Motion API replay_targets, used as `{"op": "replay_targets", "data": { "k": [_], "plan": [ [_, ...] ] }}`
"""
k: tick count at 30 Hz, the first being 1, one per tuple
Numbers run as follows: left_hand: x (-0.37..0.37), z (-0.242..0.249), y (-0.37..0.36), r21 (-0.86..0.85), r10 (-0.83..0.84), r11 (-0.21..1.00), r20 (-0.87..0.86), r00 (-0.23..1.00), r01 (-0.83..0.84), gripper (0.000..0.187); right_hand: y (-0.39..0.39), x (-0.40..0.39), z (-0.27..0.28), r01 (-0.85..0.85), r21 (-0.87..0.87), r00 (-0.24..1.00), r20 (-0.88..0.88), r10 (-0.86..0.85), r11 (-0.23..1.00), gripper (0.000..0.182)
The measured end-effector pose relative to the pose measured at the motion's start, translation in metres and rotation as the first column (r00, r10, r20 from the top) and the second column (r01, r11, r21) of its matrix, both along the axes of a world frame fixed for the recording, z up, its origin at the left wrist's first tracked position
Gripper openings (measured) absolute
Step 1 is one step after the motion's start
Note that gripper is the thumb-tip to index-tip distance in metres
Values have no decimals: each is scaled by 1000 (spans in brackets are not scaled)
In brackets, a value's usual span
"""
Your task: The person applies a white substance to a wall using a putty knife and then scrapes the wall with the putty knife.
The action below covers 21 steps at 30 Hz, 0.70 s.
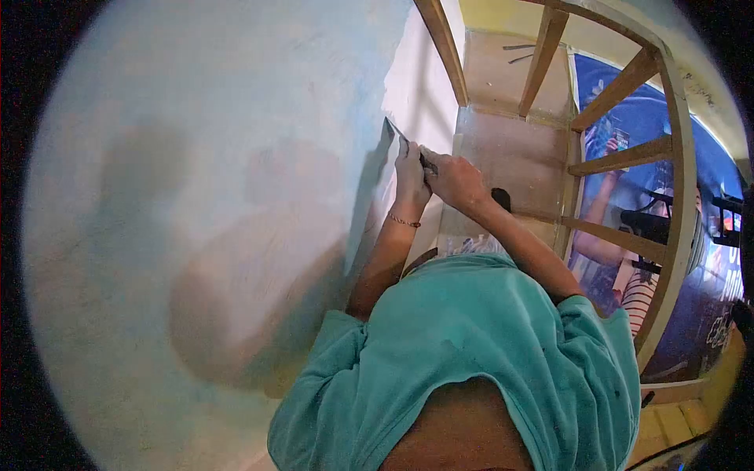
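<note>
A putty knife is held in front of the wall, its thin blade pointing up and left. The blade's tip meets or comes very close to the surface, near the ragged border between the pale blue coat and a white patch. My left hand, with a bracelet at the wrist, is closed around the tool just behind the blade. Right beside it, my right hand grips the dark handle. The fingers partly hide the handle.
A wooden frame with several slats stands close on my right. Behind it hangs a blue printed banner, and a person in a striped top is there with one arm raised. Brown boards lie beyond my hands.
</note>
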<state>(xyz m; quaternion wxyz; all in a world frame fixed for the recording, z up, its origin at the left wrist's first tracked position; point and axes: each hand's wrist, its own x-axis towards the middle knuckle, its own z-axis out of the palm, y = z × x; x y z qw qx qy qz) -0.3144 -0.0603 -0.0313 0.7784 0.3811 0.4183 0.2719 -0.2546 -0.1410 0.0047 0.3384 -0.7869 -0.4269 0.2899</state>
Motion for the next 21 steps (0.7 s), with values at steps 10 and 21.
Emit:
{"op": "replay_targets", "data": {
  "k": [10,21],
  "plan": [
    [6,-1,1,-27,67,997,-4,998,-67,12,5,3,-7,-14,-29,1000,14,14,999,33],
    [7,6,-1,30,20,999,-22,1000,-19,13,3,4,-3,-7,7,1000,-6,7,1000,32]
  ]
}}
